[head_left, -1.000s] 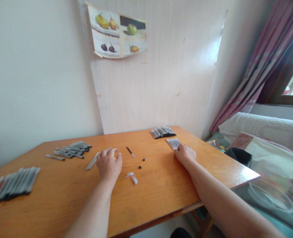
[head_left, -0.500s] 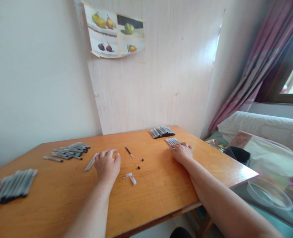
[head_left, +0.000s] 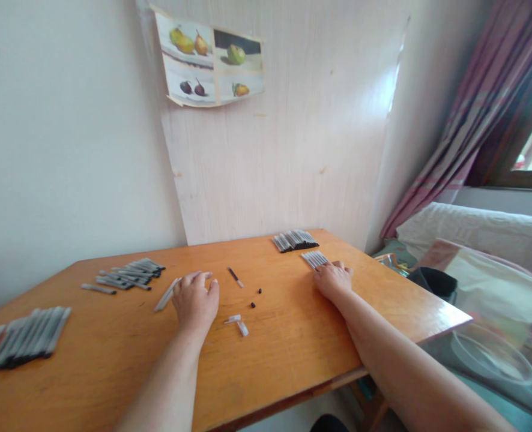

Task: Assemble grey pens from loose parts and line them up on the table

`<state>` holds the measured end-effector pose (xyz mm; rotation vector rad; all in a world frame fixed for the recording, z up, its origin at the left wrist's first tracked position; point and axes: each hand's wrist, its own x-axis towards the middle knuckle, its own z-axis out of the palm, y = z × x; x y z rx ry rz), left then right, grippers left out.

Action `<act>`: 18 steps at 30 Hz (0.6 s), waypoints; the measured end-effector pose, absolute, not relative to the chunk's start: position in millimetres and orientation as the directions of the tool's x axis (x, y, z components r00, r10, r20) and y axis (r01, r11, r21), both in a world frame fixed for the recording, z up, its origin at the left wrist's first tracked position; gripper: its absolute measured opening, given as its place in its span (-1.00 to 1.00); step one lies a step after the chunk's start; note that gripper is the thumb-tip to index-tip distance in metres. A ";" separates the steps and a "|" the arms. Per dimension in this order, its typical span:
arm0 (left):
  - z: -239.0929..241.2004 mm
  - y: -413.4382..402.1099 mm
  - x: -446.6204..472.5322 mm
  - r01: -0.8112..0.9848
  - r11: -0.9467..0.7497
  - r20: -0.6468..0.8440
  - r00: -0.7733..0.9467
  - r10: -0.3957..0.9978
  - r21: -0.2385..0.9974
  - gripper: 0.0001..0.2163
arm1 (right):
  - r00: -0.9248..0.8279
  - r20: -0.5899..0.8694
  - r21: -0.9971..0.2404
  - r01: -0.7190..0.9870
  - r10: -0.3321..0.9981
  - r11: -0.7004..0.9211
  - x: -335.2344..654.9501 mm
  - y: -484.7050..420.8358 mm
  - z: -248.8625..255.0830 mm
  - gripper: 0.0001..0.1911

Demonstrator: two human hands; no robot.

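Note:
My left hand [head_left: 196,305] lies palm down on the table, fingers stretched forward and thumb apart. Beside its fingers are whitish, translucent tubes [head_left: 164,298], partly covered by the hand. My right hand [head_left: 334,279] rests at the near end of a small row of clear-barrelled pens [head_left: 313,258]; its fingers lie flat over the ends and hide them. Between the hands are a dark pen piece with a pale tip [head_left: 235,276], two small black plugs, one nearer me [head_left: 253,305] and one farther [head_left: 260,291], and two short clear caps, one lying crosswise [head_left: 234,318] and one tilted [head_left: 243,329].
A larger stack of pens [head_left: 295,240] lies at the table's back edge. A loose pile of pens [head_left: 131,274] is at left, and a neat row [head_left: 25,339] lies nearer at far left. Right of the wooden table [head_left: 284,372] stand a black container [head_left: 435,282] and a clear plastic tub [head_left: 495,357].
Both hands keep their places on the table, and the pens and small parts lie as before. The whole view has shifted very slightly.

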<state>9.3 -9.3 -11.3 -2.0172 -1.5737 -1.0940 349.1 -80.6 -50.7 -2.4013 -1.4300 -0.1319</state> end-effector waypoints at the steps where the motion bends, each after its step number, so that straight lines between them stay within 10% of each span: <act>1: -11.2 -9.5 9.2 0.932 -0.317 0.751 0.083 0.655 0.173 -0.73 | 0.492 0.257 -0.245 0.866 0.832 -0.436 348.8 -81.1 -50.3 -0.59; 18: -9.3 -10.1 8.8 0.936 -0.282 0.720 0.046 0.693 0.211 -0.73 | 0.502 0.318 -0.301 0.858 0.804 -0.417 345.2 -84.1 -48.6 -0.60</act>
